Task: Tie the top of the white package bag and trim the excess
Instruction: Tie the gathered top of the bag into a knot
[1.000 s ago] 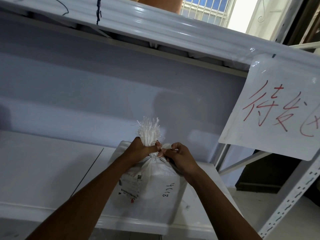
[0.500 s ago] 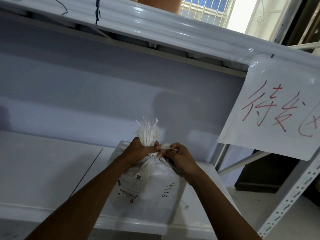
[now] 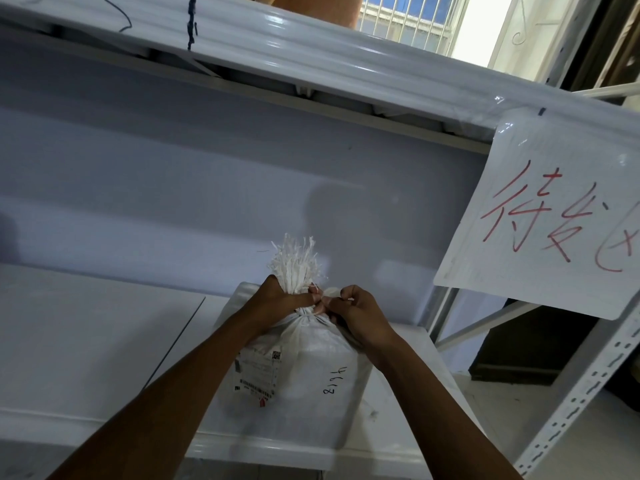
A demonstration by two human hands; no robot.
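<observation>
One white package bag [image 3: 304, 382], upright on the white shelf [image 3: 86, 341] at 6 o'clock, frayed top [image 3: 294, 261] at its 12. My left hand [image 3: 277, 303] clamps its gathered neck; my right hand [image 3: 356, 313], at 3, pinches a white tie end. Red-lettered sign [image 3: 547, 216] at 2.

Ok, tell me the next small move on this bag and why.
Probably pull the tie snug with the right hand. The left hand grips the gathered neck of the white bag, the frayed top stands untrimmed above it, and no cutting tool is in view.
</observation>
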